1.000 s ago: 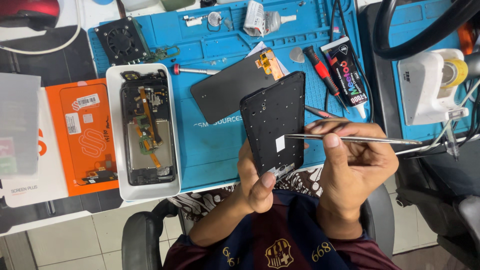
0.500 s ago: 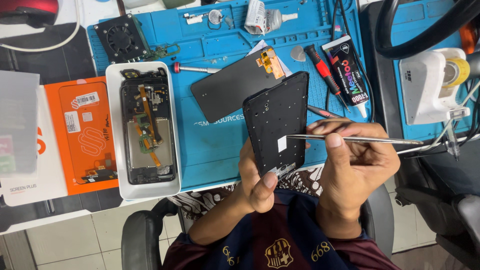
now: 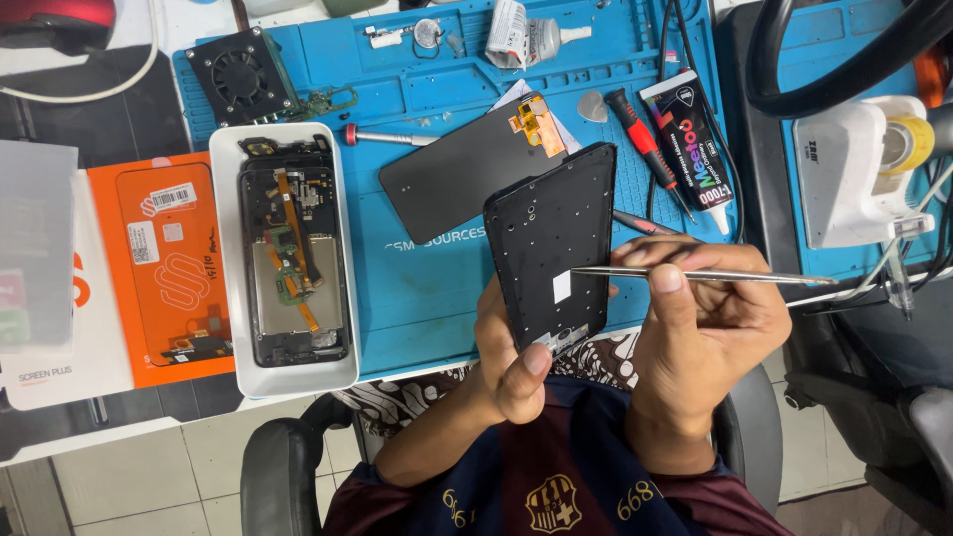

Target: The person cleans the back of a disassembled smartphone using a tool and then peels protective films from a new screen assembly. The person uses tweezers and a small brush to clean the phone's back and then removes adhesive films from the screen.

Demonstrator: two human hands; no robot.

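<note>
Lying across the upper centre of the frame: blue work mat on the surface. Resting at centre left: white tray carrying an opened phone body. Being held upright at frame centre: black phone frame, left hand grip clamped on its lower edge. Being pinched at centre right: metal tweezers, right hand grip closed around them, tip touching the frame's white patch.
</note>
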